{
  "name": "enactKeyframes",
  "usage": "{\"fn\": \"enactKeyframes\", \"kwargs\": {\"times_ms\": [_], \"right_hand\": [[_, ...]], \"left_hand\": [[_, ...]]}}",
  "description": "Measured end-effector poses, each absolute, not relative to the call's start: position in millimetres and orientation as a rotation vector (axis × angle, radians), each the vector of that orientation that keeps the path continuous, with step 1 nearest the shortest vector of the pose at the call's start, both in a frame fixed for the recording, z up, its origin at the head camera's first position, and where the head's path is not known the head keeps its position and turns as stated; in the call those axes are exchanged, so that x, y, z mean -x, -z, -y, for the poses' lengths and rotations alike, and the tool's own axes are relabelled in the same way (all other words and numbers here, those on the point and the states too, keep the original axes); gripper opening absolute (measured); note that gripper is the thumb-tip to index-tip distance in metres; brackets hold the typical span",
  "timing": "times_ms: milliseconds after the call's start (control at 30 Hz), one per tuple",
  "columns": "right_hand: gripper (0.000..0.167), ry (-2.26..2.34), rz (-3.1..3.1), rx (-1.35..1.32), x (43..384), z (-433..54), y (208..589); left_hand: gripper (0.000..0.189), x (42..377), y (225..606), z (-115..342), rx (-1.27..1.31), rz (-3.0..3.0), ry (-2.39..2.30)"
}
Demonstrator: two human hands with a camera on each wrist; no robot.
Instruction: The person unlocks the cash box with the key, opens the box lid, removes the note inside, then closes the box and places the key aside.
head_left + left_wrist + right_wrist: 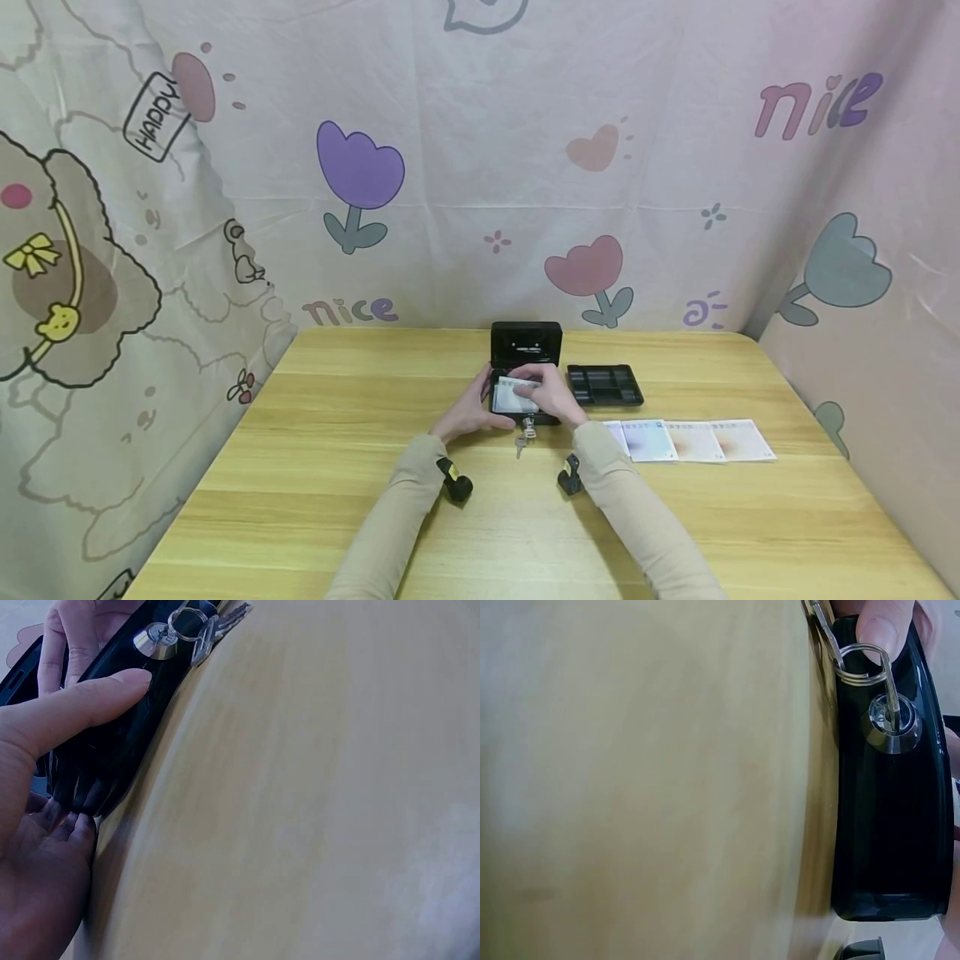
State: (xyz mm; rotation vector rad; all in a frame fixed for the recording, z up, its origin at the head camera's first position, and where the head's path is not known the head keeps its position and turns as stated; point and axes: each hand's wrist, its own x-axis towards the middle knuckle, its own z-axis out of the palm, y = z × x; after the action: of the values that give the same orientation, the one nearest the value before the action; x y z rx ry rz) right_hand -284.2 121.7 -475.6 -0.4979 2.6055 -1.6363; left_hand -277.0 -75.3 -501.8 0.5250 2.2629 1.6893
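A small black cash box (526, 342) stands on the table with its lid raised. My left hand (467, 413) holds the box at its left side, the thumb lying along the front wall. Pale banknotes (512, 398) are in the box. My right hand (557, 395) reaches over the box's right side and pinches the notes near their upper edge, thumb in front; its other fingertips are partly hidden. On the front wall, a key sits in the round silver lock (892, 726). A ring (861, 666) joins it to another hanging key (519, 447).
Right of the box lies a black compartment tray (604, 385). Nearer to me, a row of overlapping banknotes (697, 442) spreads to the right, its left end partly behind my right sleeve. A printed cloth (465, 167) hangs behind the wooden table (337, 400).
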Motion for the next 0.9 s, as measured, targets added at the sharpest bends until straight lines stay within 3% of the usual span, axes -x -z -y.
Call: {"fn": "enactKeyframes", "kwargs": {"times_ms": [900], "right_hand": [[0.028, 1.957, -2.541, 0.200, 271, -117, 457]], "left_hand": [[0.129, 278, 504, 76, -0.492, -2.308, -1.658]]}}
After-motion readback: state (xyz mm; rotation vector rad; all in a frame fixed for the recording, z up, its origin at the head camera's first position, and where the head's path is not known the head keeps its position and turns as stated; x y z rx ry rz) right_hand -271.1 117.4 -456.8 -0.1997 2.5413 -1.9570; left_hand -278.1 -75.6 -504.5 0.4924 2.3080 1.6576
